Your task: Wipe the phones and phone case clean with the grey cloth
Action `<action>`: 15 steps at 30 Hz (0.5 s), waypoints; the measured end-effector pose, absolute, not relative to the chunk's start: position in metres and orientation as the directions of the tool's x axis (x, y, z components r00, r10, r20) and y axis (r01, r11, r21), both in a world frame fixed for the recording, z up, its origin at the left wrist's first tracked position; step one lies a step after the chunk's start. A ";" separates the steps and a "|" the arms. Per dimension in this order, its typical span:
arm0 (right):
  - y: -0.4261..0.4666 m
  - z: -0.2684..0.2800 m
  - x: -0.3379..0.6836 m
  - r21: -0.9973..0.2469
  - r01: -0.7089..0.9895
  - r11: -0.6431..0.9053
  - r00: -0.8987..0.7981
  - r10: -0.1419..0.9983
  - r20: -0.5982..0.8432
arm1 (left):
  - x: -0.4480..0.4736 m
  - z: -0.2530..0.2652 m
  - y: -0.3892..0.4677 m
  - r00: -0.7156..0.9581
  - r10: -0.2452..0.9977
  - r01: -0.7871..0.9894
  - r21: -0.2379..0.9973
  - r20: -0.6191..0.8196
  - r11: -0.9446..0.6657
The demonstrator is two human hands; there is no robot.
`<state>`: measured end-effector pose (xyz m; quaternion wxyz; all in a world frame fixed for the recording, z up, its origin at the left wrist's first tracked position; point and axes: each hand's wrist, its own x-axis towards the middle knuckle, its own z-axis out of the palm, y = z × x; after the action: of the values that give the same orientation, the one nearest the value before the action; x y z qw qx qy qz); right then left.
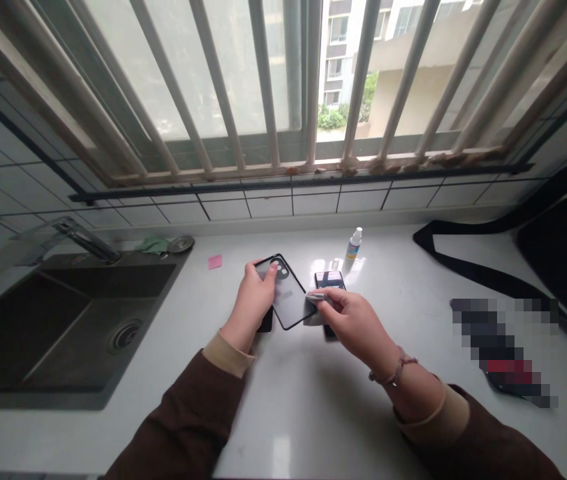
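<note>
My left hand [257, 293] grips a translucent phone case [290, 303] with a black rim and camera cut-outs, its thumb near the camera opening. The case is held tilted above the counter. My right hand [348, 320] pinches a small grey-white piece, maybe a folded cloth [316, 297], at the case's right edge. Behind that hand a dark phone [329, 279] lies on the counter, partly covered by it. Below my left hand shows the corner of another dark flat object [266, 323], mostly hidden. A small white bottle [354, 245] with a coloured label stands farther back.
On the left is a dark sink [108, 393] with a faucet [88, 241], a green cloth [152, 245] and a metal strainer [181, 244]. A pink note [214, 261] lies on the counter. At right are a black bag strap [468, 267] and a blurred-out item [506, 353].
</note>
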<state>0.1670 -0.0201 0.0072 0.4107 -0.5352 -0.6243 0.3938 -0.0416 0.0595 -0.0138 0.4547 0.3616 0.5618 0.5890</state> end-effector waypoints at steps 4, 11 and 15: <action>-0.023 0.015 0.173 -0.851 0.503 0.151 -0.074 0.988 0.132 | -0.034 -0.011 0.077 -0.208 0.977 0.068 0.995 -0.053 0.069; -0.011 0.016 0.186 -0.679 0.725 0.116 0.075 0.966 0.245 | -0.013 0.000 0.099 -0.033 0.999 0.328 0.944 -0.016 0.026; -0.006 0.012 0.190 -0.690 0.715 0.115 0.104 0.958 0.268 | -0.008 -0.005 0.101 -0.031 0.999 0.423 0.906 0.024 -0.009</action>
<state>0.1897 -0.0063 0.0116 0.3695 -0.6444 -0.6489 0.1645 -0.0077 0.1009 -0.0051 0.3665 0.5916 0.6010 0.3929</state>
